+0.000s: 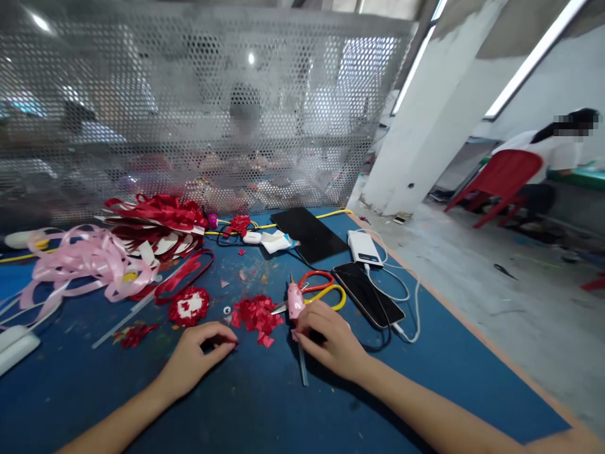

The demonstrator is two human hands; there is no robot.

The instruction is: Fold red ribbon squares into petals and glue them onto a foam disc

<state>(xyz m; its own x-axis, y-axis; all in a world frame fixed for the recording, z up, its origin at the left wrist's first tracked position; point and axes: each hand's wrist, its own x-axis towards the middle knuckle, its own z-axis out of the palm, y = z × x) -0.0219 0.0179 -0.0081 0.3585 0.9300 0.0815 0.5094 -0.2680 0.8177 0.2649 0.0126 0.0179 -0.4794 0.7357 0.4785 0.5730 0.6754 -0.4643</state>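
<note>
My right hand (331, 340) is closed at the near end of a pink hot glue gun (295, 301), whose nozzle points away from me. A clear glue stick (303, 367) sticks out below the fingers. Beside the gun lie scissors (333, 296) with one red and one yellow handle loop. My left hand (201, 353) hovers low over the table with thumb and fingertips together in a pinch; what is between them is too small to tell. Between the hands is a heap of red ribbon pieces (259, 317). Near it are a googly eye (227, 310) and a red-rimmed white round piece (189, 306).
Red ribbon-covered pieces (155, 221) and a pink ribbon tangle (87, 265) pile up at left. A black tablet-like slab (309, 234), a phone (368, 293), a power bank (365, 248) and cables lie right. A perforated metal screen (198, 113) stands behind; a person sits far right.
</note>
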